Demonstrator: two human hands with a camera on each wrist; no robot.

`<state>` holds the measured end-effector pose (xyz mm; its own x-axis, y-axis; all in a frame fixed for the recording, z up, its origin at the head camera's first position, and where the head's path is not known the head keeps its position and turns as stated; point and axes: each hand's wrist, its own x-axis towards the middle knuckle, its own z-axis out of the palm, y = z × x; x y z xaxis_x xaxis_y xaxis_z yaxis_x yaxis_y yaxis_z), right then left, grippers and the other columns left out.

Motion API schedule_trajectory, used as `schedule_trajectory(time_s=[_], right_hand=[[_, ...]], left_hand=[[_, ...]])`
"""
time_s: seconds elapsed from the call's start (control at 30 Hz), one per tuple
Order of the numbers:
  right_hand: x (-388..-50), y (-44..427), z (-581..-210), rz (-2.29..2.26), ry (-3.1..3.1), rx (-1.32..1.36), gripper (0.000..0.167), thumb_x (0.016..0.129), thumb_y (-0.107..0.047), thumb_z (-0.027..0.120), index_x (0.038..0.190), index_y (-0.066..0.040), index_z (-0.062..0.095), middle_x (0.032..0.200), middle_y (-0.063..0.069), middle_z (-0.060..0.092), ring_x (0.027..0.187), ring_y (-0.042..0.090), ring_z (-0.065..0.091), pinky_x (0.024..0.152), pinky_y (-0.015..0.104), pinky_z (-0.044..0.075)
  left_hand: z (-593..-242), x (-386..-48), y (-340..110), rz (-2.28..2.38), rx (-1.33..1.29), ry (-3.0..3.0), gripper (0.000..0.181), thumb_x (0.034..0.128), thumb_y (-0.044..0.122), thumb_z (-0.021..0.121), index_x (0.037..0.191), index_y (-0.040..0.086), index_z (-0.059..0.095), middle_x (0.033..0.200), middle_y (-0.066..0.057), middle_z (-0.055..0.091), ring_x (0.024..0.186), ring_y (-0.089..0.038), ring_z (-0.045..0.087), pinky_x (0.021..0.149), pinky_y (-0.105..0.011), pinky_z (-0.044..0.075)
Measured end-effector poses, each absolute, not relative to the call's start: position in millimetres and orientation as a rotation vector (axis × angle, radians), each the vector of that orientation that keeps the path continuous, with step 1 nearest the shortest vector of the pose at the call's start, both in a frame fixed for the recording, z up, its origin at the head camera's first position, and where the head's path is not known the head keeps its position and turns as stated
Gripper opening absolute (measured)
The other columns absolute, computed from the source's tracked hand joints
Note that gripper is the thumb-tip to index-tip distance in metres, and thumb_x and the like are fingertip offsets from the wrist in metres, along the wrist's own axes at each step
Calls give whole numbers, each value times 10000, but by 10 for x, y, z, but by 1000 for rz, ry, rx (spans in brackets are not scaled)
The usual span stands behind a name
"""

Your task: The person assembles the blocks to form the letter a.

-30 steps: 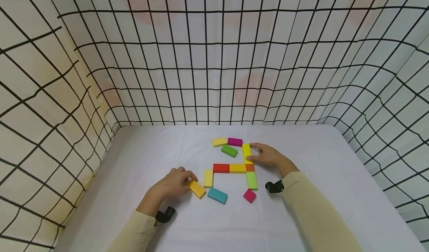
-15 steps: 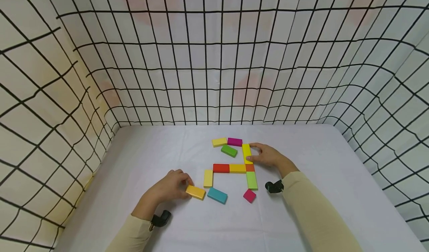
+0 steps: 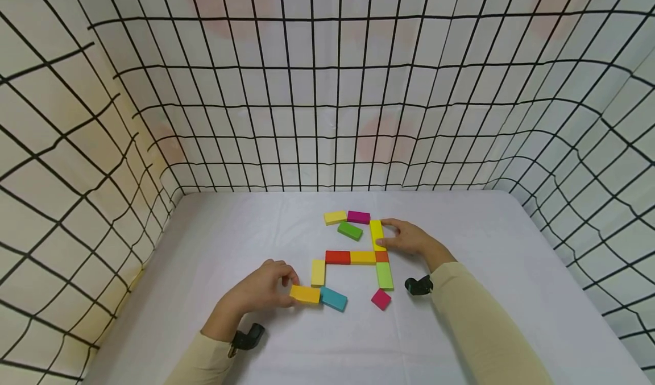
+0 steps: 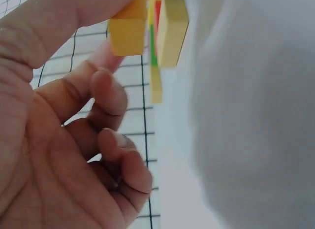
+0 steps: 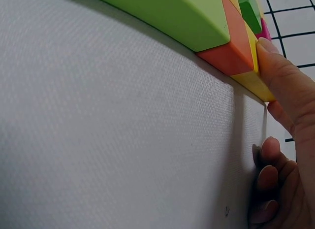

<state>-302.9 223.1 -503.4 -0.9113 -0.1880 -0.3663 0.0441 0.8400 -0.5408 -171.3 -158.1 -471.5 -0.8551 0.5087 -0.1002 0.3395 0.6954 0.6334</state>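
My left hand (image 3: 263, 287) pinches an orange-yellow block (image 3: 305, 294) between thumb and fingers. The left wrist view shows this block (image 4: 127, 36) held off the cloth. In the head view its right end overlaps the left end of a teal block (image 3: 334, 299). Just behind stands a pale yellow block (image 3: 318, 273). My right hand (image 3: 409, 238) holds a bright yellow block (image 3: 376, 231) with thumb and index finger, and the block lies on the table. That block meets a small orange-red block (image 3: 381, 256). The right wrist view shows my thumb on the yellow block (image 5: 253, 82).
From the orange-red block, a yellow block (image 3: 363, 257) and red block (image 3: 338, 257) run left; a lime block (image 3: 384, 276) runs toward me. Loose nearby are crimson (image 3: 381, 299), green (image 3: 350, 231), magenta (image 3: 359, 217) and pale yellow (image 3: 335, 218) blocks. Black mesh (image 3: 327, 162) borders the white table (image 3: 230, 220).
My left hand has turned the orange-yellow block from slanted to nearly level, then moved it slightly right and up over the teal block's edge. My right hand has stayed still.
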Motion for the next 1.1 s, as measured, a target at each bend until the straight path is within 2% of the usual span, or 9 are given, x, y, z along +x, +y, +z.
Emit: schedule_trajectory(time_s=[0.17, 0.27, 0.6, 0.77, 0.93, 1.1], right_hand=[[-3025, 2229, -5025, -777, 2605, -115, 828, 878, -572, 719, 1563, -220, 414, 1428, 215, 516, 1235, 368, 483, 1113, 620, 402], [-3021, 2231, -5024, -769, 2609, -119, 823, 883, -568, 713, 1565, -222, 409, 1455, 220, 503, 1258, 375, 478, 1119, 628, 393], [-3018, 2221, -5018, -771, 2605, -108, 826, 881, -559, 718, 1565, -217, 408, 1460, 222, 498, 1245, 369, 483, 1115, 620, 401], [-3019, 2220, -5020, -774, 2606, -98, 833, 877, -568, 721, 1564, -216, 411, 1471, 226, 493, 1252, 376, 484, 1121, 629, 391], [-3014, 2216, -5033, -775, 2609, -89, 836, 872, -580, 722, 1563, -225, 413, 1491, 226, 487, 1282, 388, 485, 1123, 640, 387], [-3007, 2211, -5032, -779, 2614, -86, 836, 871, -587, 719, 1562, -229, 414, 1508, 225, 481, 1297, 393, 484, 1126, 644, 383]], left_hand=[[-4745, -1692, -1440, 936, 748, 2646, 281, 761, 207, 883, 968, 186, 694, 846, -9, 586, 899, -173, 458, 725, -262, 381], [-4779, -1672, -1341, 929, 794, 2662, 288, 760, 231, 889, 972, 188, 698, 832, 38, 567, 879, -140, 445, 727, -240, 384], [-4849, -1619, -924, 905, 975, 2738, 293, 741, 303, 915, 922, 197, 710, 801, 70, 583, 810, -66, 408, 754, -225, 357], [-4881, -1624, -739, 804, 966, 2754, 295, 765, 394, 890, 943, 222, 731, 807, 123, 534, 827, -56, 410, 767, -230, 364], [-4887, -1618, -612, 695, 965, 2783, 305, 776, 455, 867, 955, 241, 744, 856, 108, 571, 864, -45, 434, 822, -253, 418], [-4867, -1613, -553, 627, 978, 2794, 304, 773, 472, 866, 954, 254, 759, 886, 92, 595, 904, -61, 428, 776, -216, 396]])
